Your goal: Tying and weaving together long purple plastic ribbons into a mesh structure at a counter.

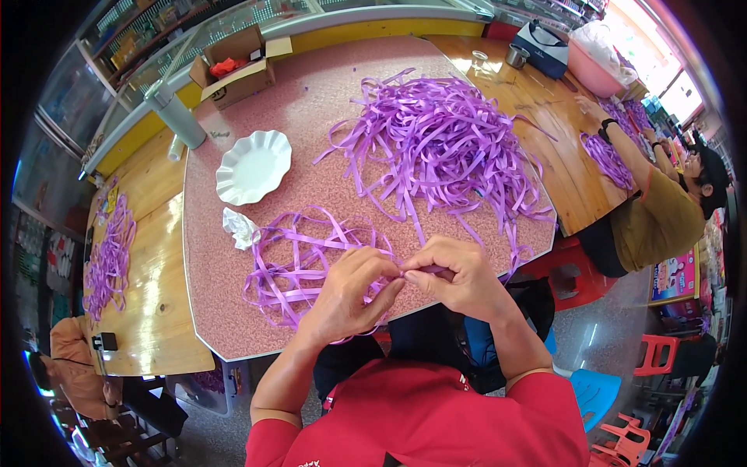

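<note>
Both hands meet above the near edge of the pink speckled table (226,311), fingertips pinched close together. My left hand (350,292) is closed on a purple ribbon, part of which hangs below it. My right hand (451,276) is also closed on the ribbon, and a bit of purple shows under its fingers. What exactly lies between the fingertips is too small to make out. Just left of my hands a loose, looped heap of purple ribbons (296,268) covers the table. A much larger pile of purple ribbons (443,148) lies farther back to the right.
A white scalloped dish (254,167), crumpled white tissue (240,228), grey-green bottle (175,114) and open cardboard box (241,74) stand on the left. Two people (661,218) (78,354) sit at wooden tables on either side, near more ribbons. A blue stool (595,397) stands behind right.
</note>
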`<state>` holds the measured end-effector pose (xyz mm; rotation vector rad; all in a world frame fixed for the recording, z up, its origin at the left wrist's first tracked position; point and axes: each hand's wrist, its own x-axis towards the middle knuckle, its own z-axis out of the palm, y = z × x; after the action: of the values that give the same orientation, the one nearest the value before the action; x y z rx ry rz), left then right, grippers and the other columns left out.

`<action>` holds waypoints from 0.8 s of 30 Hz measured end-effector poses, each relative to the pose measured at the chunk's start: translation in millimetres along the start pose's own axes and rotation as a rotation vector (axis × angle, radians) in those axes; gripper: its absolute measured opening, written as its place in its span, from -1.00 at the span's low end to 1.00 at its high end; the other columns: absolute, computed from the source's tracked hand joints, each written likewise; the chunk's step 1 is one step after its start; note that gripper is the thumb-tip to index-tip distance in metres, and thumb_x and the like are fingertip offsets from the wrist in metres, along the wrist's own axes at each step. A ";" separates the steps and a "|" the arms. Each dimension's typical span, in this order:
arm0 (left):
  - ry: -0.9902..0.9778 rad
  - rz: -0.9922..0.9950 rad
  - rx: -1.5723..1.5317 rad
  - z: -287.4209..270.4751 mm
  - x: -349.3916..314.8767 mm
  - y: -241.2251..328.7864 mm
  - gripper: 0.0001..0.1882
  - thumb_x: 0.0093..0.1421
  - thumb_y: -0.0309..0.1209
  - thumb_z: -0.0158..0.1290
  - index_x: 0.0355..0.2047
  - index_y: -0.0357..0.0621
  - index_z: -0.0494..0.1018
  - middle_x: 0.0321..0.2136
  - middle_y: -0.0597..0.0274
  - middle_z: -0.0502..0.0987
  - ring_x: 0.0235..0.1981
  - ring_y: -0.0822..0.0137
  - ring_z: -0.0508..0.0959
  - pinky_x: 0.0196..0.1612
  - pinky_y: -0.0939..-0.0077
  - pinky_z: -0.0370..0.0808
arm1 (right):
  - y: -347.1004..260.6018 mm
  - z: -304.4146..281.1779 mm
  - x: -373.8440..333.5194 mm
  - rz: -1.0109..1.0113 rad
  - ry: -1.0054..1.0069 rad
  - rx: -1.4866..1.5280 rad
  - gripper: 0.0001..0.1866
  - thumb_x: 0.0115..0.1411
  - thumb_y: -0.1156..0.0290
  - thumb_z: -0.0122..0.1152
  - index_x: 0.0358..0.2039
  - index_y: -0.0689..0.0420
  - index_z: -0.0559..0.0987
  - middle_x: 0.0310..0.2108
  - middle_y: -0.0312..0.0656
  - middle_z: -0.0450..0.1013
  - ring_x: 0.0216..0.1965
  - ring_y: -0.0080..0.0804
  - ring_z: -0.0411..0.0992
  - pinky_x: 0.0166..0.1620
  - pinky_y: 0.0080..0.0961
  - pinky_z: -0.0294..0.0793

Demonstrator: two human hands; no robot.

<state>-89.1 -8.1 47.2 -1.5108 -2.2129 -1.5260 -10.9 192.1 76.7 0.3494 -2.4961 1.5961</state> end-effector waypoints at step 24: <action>-0.336 0.091 -0.303 55.9 6.6 -13.5 -0.36 0.24 -0.30 0.16 0.29 -0.11 0.21 -0.17 0.13 0.55 0.05 0.17 0.52 0.39 0.13 0.04 | -13.6 -5.9 -19.2 -0.215 0.144 0.751 -0.82 0.31 0.40 0.18 -0.42 0.20 0.53 -0.42 -0.13 0.44 -0.36 -0.43 0.41 -0.28 -0.48 0.39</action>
<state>-77.7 37.2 13.0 -2.0628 -2.1010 -1.7541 11.4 194.1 86.1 0.5376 -1.6033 2.2964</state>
